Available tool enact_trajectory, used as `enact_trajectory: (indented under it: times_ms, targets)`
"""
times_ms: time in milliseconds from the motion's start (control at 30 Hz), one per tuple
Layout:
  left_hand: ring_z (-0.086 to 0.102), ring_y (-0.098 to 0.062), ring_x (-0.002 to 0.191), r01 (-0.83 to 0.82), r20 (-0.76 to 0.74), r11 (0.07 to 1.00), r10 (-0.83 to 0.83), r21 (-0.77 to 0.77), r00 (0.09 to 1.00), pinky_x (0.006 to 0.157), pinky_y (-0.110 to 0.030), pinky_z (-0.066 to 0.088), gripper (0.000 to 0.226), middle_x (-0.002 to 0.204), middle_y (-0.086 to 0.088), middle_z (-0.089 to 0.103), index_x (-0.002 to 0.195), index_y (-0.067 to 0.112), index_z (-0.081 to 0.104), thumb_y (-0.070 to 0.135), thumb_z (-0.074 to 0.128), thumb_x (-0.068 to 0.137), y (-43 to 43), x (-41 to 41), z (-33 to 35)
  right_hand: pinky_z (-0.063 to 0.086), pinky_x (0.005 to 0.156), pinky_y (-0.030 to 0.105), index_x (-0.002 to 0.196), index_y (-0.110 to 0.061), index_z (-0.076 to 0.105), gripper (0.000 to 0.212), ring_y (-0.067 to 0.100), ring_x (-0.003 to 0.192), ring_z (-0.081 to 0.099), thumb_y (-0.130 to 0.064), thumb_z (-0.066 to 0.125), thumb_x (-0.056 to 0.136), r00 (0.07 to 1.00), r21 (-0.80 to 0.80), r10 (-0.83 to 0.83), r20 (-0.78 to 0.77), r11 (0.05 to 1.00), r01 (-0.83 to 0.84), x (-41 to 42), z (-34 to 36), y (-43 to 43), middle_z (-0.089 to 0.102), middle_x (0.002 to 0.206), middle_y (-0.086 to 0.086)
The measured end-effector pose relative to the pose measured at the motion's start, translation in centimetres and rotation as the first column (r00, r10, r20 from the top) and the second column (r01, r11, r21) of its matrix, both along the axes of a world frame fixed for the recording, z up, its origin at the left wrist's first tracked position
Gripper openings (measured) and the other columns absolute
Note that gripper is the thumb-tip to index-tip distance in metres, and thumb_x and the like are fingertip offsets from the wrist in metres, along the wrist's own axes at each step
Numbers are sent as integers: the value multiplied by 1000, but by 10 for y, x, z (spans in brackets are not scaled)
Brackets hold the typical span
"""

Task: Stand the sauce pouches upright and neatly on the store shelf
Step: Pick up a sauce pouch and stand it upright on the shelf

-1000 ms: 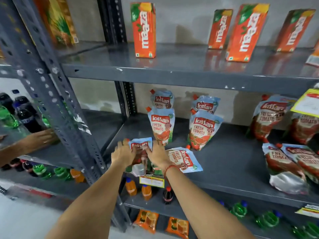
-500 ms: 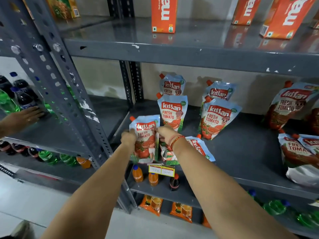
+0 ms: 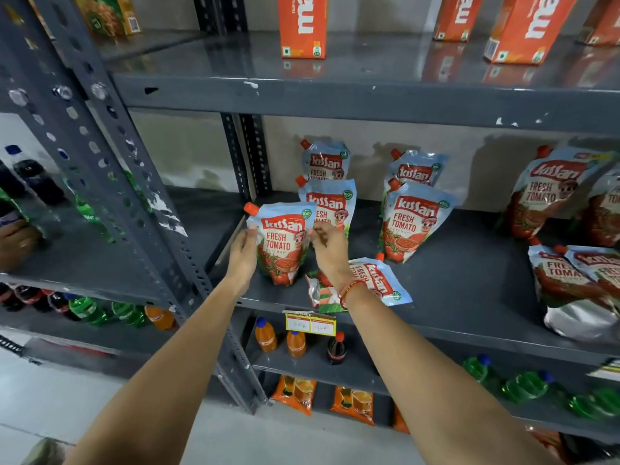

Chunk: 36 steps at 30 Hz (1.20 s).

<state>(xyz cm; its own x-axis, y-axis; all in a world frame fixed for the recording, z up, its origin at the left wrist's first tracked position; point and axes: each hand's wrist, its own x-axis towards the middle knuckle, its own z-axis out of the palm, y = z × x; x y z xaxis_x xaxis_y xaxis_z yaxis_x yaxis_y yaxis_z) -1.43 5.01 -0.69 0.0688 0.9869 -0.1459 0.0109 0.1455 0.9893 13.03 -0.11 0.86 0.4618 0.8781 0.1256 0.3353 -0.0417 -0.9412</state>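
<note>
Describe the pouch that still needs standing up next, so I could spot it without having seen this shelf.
Find the middle grey shelf and the yellow price tag on its front edge. Just above lies a ketchup pouch, partly under the right hand's wrist. Unlike the upright pouches around it, it lies flat, its label turned sideways.

Front pouch [image 3: 283, 243] upright at the shelf [image 3: 469, 297] front edge, two pouches [image 3: 330, 203] in file behind at 12 o'clock, flat pouch [image 3: 379, 280] at 4 o'clock, standing pair [image 3: 411, 216] at 2 o'clock
</note>
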Motion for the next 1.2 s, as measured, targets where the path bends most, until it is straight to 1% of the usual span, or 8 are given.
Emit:
enact_trajectory:
  times_ms: [200,300,433,633,767,900,1067,1200]
  targets:
    - [52,-15,88,-425,-23,801,478,421,878,76,-22,42,25,94,-4,54,99,5,53,29,49,93,-45,14,7,47,69,2,106,-4,63,20,7,84,58,-14,62,89,994,116,-49,-99,991,61,6,-7,-13,64,98,4]
    - [53,-17,80,-73,-227,761,282,644,932,69,-13,37,24,89,-8,58,92,3,59,25,50,92,-59,33,4,44,68,-2,107,-1,63,20,13,88,59,-8,60,89,980,105,-166,-107,978,178,19,-11,-32,65,100,8]
    - [59,-20,94,562,-672,675,-131,478,729,80,-29,48,22,106,-8,59,100,10,64,27,52,90,-60,111,-7,51,81,34,96,6,67,22,36,91,62,-8,57,83,772,-125,-635,-11,767,629,81,-56,-85,67,95,20]
    - [52,-35,120,585,-851,787,-432,-195,298,96,-40,44,53,135,-20,52,129,1,49,40,39,95,-11,125,-19,49,78,36,101,3,56,25,28,91,58,-15,57,84,609,-450,-698,-376,712,539,70,-63,-83,54,96,12]
    - [56,-32,116,598,-691,746,-598,-293,407,95,-36,45,49,130,-18,57,124,-2,55,36,45,94,-8,129,-22,47,56,30,73,-11,45,13,17,56,46,-10,51,85,457,-460,-658,-599,750,476,74,-59,-78,51,71,6]
    - [61,-31,109,580,-550,793,-572,-185,608,95,-41,48,37,120,-16,64,111,3,64,32,51,93,-10,117,-25,54,89,40,88,-4,57,8,27,88,62,-12,59,86,435,-466,-650,-623,755,462,69,-64,-77,64,95,15]
    - [65,-28,102,499,-302,860,-507,-110,807,94,-44,52,28,116,-15,67,108,6,67,25,59,89,-24,110,-14,49,85,36,116,-5,61,35,24,96,60,-17,67,84,525,-338,-580,-623,805,488,53,-64,-74,66,110,9]
    - [64,-15,87,439,-22,895,-442,-75,897,69,-23,51,30,104,-7,68,114,6,64,23,58,90,-39,110,0,47,99,40,126,-12,51,43,24,112,59,-24,64,88,489,-135,-350,-799,897,422,54,-52,-73,61,127,10]
